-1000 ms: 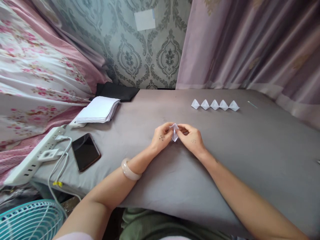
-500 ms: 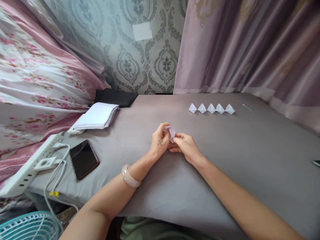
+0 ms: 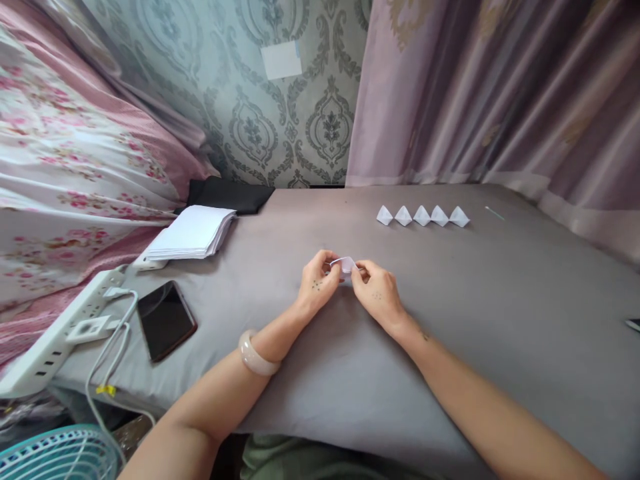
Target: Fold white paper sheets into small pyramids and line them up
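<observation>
A small folded piece of white paper is held just above the table between both hands. My left hand pinches its left side, thumb in front. On its right side, my right hand grips the edge between thumb and fingers. The paper's upper edge stands up in a curve, and its lower part is partly hidden by the thumbs. Beyond the hands to the right, several folded white paper shapes with pointed tops stand in a row.
At the left lie a stack of white paper, a black phone and a white power strip with cables. A cotton swab rests at the far right. A turquoise fan stands below the table's left edge.
My right hand has turned over, its back now facing up, and it grips the paper's right edge. The paper has turned from upright to wider between the hands.
</observation>
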### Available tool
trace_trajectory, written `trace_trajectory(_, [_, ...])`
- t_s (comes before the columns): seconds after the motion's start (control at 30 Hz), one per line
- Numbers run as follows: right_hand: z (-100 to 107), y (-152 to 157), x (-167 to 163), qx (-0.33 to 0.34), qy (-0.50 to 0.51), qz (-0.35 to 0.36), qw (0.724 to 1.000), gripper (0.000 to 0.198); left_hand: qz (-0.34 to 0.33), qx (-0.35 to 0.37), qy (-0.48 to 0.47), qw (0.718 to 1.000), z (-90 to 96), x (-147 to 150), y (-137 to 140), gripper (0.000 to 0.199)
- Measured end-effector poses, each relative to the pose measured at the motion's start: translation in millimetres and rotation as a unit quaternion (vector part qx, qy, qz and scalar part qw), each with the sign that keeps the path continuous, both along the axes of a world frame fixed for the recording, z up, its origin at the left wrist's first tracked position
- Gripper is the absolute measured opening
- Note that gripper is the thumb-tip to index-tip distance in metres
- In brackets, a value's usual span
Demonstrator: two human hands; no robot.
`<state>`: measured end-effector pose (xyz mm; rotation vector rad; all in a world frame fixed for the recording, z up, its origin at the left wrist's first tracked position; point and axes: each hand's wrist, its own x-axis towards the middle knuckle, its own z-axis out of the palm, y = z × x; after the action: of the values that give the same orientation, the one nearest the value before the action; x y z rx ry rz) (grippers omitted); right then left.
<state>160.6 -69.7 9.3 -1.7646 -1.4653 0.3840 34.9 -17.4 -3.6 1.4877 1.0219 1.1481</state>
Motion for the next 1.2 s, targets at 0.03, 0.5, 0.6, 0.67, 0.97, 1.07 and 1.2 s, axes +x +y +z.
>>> trace_trajectory(0.03, [-0.4,0.3,0.6,-0.005,0.008,0.005,1.000,0.020,-0.005,-0.008,-0.009,1.000,-0.4,-0.2,0.7,0.015])
trace_trajectory(0.5, [-3.2,2.7,12.9,-0.091,0.099,0.027,0.991,0.018,-0.062,-0.059,0.029,0.996,-10.1,-4.6,10.6,0.021])
trace_trajectory(0.6, [-2.8,3.4,12.8,-0.109,0.116,0.024,0.987,0.015,-0.061,-0.061,0.034,0.996,-8.8,-6.0,10.5,0.021])
trace_trajectory(0.67, [-2.4,3.8,12.4,-0.115,0.123,0.019,0.986,0.014,-0.067,-0.063,0.035,0.995,-5.8,-7.2,10.0,0.023])
trace_trajectory(0.97, [-2.7,4.1,11.7,-0.118,0.169,0.042,0.978,0.026,-0.089,-0.099,0.008,0.991,-0.1,-10.0,9.7,0.029])
trace_trajectory(1.07, [-7.5,5.5,13.2,-0.122,0.176,0.050,0.976,0.024,-0.084,-0.115,0.003,0.990,0.5,-10.1,9.9,0.026])
trace_trajectory(1.2, [-11.6,7.1,14.2,-0.123,0.161,0.050,0.978,0.020,-0.069,-0.115,0.031,0.990,0.3,-11.0,10.6,0.024])
